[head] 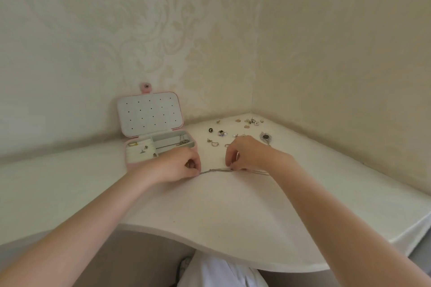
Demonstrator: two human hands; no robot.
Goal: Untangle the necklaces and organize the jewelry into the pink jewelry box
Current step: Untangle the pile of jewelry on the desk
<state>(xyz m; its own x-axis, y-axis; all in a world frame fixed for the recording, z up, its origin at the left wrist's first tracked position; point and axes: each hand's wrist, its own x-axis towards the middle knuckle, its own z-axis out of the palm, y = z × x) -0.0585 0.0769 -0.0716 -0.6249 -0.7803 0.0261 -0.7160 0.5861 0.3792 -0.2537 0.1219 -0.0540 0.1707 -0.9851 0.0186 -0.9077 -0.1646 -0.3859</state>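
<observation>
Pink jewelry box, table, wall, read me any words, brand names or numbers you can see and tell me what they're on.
No readable text anywhere.
Pink jewelry box: only rows of dark holes on the lid panel.
Wall: embossed floral pattern only.
Loose jewelry: too small to show markings.

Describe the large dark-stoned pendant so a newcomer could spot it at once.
Start at the table corner where the two walls meet. Among the scattered jewelry there, the pendant lies farthest right, beyond the right hand. It is the biggest piece, silver around a dark stone.

White table in a corner, cream damask wallpaper behind it
</observation>
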